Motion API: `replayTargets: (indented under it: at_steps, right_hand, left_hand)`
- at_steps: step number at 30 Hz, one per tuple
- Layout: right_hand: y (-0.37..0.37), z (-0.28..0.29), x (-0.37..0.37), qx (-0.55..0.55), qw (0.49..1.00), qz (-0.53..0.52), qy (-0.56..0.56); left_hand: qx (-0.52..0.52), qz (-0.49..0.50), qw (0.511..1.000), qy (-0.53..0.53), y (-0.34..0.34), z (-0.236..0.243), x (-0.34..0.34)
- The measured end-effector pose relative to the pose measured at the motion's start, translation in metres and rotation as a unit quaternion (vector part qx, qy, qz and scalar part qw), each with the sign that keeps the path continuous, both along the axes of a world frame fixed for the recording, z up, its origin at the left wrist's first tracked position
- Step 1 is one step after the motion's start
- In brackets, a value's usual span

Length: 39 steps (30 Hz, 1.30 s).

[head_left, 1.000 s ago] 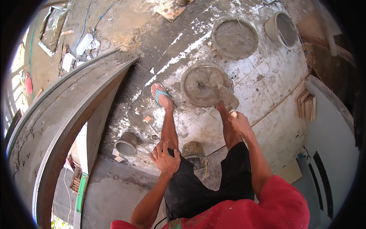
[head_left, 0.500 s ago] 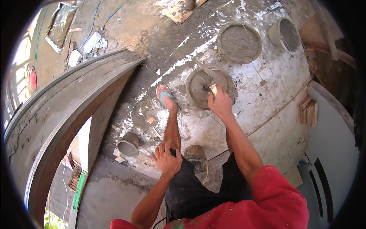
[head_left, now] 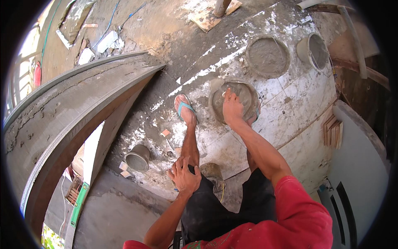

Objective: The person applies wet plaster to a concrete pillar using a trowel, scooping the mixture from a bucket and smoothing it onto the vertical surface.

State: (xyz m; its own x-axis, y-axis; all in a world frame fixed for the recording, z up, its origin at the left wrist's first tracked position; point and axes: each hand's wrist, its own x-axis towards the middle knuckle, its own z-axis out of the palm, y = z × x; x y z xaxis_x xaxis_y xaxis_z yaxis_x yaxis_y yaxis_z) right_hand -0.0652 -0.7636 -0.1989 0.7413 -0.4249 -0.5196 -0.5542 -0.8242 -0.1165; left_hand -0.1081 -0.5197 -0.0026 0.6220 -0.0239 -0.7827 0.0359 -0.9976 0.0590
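Note:
My right hand [head_left: 233, 108] is closed around the pale handle of a trowel, over a round bucket [head_left: 210, 101] of wet grey mortar [head_left: 244, 92]. The trowel's blade is mostly hidden or smeared with mortar, near the bucket's far left rim. My left hand [head_left: 185, 177] rests on my left knee with its fingers spread, holding nothing.
Beyond stand a second mortar-filled bucket [head_left: 268, 57] and a tilted bucket [head_left: 314, 52]. A small bucket [head_left: 137, 157] is at the left, another [head_left: 211, 171] between my legs. A curved plastered ledge [head_left: 83, 99] fills the left, with a green spirit level [head_left: 79, 204] below. Stacked tiles [head_left: 332, 130] lean at right.
My right hand has shifted slightly left and tipped the trowel, whose blade swung to the bucket's left rim. My left hand stays on the knee. The view has shifted a little.

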Motion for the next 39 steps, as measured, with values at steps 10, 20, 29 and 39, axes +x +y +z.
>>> replayTargets:
  at_steps: [10, 20, 29, 39]
  right_hand:
    - [-0.041, 0.147, -0.087, 0.030, 0.999, 0.042, 0.006]
    - [-0.082, 0.097, -0.118, 0.396, 0.789, -0.450, 0.130]
    - [-0.080, 0.075, -0.110, 0.137, 0.941, -0.245, 0.190]
    - [-0.060, -0.016, -0.103, 0.382, 0.854, -0.306, 0.176]
  left_hand:
    - [0.005, 0.026, 0.999, 0.019, 0.010, 0.001, -0.008]
    - [-0.004, 0.014, 1.000, -0.008, 0.012, -0.003, -0.016]
    - [0.013, 0.011, 1.000, 0.010, 0.012, -0.002, -0.016]
    - [0.008, -0.021, 0.999, -0.037, 0.001, -0.001, -0.013]
